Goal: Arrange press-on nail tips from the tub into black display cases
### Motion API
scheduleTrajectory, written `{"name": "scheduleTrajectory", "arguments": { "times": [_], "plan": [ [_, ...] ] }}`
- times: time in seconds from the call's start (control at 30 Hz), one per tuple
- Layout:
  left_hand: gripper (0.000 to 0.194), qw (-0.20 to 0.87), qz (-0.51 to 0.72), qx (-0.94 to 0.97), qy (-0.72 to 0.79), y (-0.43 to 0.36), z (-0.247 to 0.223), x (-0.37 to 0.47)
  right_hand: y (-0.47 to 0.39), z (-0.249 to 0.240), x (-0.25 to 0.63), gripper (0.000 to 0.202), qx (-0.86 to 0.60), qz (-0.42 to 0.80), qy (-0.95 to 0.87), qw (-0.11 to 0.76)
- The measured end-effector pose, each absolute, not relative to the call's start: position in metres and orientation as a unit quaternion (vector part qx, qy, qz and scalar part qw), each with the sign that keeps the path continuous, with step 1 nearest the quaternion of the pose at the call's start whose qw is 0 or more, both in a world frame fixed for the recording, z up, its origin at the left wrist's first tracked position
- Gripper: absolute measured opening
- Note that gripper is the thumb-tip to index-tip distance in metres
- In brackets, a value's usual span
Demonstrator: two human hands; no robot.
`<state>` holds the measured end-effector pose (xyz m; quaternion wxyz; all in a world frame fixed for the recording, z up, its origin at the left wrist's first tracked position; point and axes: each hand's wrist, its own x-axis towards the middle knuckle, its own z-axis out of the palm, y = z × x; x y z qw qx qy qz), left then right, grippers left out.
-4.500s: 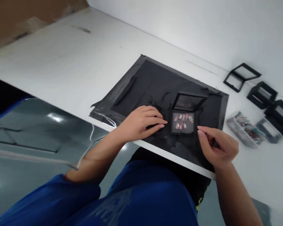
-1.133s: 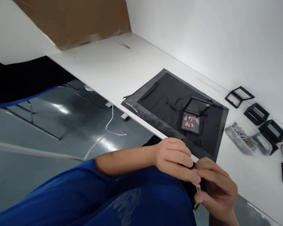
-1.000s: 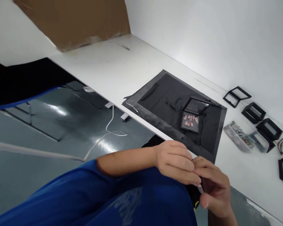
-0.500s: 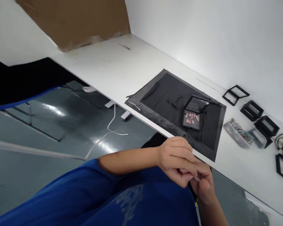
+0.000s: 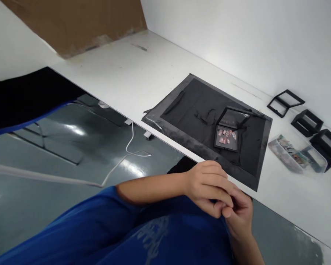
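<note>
My left hand point(image 5: 209, 187) and my right hand point(image 5: 240, 211) meet in front of my body, at the near edge of the table. The left fingers are curled closed, with thumb and fingertips pinched together against the right hand's thumb and fingers. Whatever lies between the fingertips is hidden. Beyond the hands, on a black mat point(image 5: 190, 106), a small black display case point(image 5: 213, 138) stands with its clear-windowed lid raised. Several pink and patterned press-on nails point(image 5: 226, 134) lie inside it.
To the right stand a clear plastic box point(image 5: 288, 156) of small packets and several black frame-like cases point(image 5: 307, 122) near the wall. A brown board point(image 5: 82, 25) rises at the table's point(image 5: 121, 77) far left. A white cable point(image 5: 131, 143) hangs down; a blue-edged chair point(image 5: 42, 136) is at left.
The view has shifted a little, so the cases appear farther right. My right thumb has moved in against the left fingertips, and a small pale piece seen between the fingers is now hidden.
</note>
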<state>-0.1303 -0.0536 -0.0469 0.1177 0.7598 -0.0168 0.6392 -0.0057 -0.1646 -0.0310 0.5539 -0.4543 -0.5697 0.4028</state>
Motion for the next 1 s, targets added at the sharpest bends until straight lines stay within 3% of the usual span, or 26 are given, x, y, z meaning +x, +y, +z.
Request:
{"name": "scheduleTrajectory", "arguments": {
  "times": [0.13, 0.3, 0.4, 0.53, 0.73, 1.0],
  "plan": [
    [0.02, 0.074, 0.614, 0.786, -0.006, -0.051, -0.054, -0.13, -0.162, -0.029, 0.004, 0.032, -0.477, 0.317, -0.615, 0.543],
    [0.022, 0.081, 0.598, 0.797, 0.03, -0.03, -0.039, -0.143, -0.134, -0.011, 0.037, 0.048, -0.492, 0.21, -0.678, 0.504],
    [0.024, 0.063, 0.519, 0.847, 0.095, -0.005, -0.031, -0.159, -0.096, 0.001, 0.067, 0.043, -0.533, 0.09, -0.753, 0.376],
    [0.023, -0.01, 0.433, 0.89, 0.14, 0.022, -0.031, -0.177, -0.048, -0.008, 0.097, 0.039, -0.554, 0.089, -0.794, 0.232],
    [0.021, 0.035, 0.36, 0.92, 0.15, 0.028, -0.037, -0.179, -0.034, -0.036, 0.104, 0.044, -0.564, 0.096, -0.787, 0.232],
    [0.021, 0.066, 0.319, 0.928, 0.181, 0.029, -0.037, -0.174, -0.042, -0.031, 0.11, 0.043, -0.561, 0.148, -0.773, 0.258]
  ]
}}
